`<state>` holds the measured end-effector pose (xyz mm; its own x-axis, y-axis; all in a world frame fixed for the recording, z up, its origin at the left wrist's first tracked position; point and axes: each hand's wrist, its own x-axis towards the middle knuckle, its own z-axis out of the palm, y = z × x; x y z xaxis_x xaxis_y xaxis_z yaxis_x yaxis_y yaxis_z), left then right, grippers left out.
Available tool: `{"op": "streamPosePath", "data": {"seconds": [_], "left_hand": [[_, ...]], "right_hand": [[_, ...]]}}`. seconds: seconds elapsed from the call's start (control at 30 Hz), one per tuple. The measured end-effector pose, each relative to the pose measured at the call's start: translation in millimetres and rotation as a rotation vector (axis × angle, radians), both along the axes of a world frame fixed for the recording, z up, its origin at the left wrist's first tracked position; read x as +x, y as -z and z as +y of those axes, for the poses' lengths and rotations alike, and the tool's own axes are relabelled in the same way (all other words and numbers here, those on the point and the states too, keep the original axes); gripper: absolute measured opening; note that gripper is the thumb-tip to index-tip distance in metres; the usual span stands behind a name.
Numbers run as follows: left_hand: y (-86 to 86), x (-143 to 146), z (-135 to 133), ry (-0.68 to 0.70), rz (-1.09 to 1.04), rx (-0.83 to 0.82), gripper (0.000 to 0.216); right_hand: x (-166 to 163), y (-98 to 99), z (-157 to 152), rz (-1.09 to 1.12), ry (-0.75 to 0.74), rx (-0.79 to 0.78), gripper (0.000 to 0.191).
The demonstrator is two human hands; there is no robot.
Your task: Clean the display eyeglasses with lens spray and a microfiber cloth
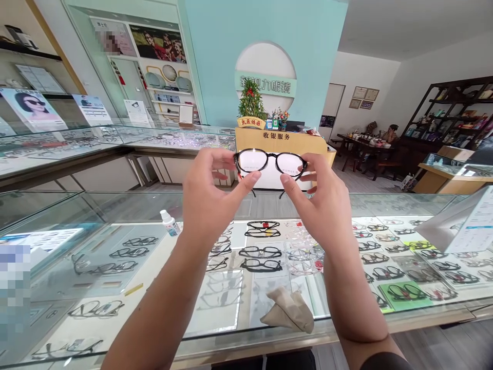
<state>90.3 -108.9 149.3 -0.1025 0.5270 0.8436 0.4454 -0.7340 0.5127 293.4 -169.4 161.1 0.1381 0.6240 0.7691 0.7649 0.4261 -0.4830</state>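
Note:
A pair of black-framed eyeglasses (271,154) is held up in front of me, above the glass display counter, with its temples folded or angled downward. My left hand (215,190) grips the left end of the frame, its thumb near the lower rim of the left lens. At the other end my right hand (318,192) pinches the frame, thumb by the right lens. Faint lettering shows on the clear lenses. Below, a crumpled beige cloth (288,310) lies on the counter's front part. A small white spray bottle (169,223) stands left of my left forearm.
The glass counter (246,329) spans the foreground, with rows of eyeglasses (261,252) under its top. A white printed sign (475,223) stands at right. Across the aisle are a wooden cashier desk (277,141) with a plant (251,100) and another display case (173,140). A person (391,134) is at a far table.

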Motion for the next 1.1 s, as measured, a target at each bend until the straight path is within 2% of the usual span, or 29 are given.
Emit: {"op": "streamPosePath", "data": {"seconds": [1.1], "left_hand": [[0.5, 2.5, -5.6, -0.001, -0.024, 0.008, 0.046]], "right_hand": [[-4.3, -0.2, -5.3, -0.022, 0.007, -0.004, 0.046]]}}
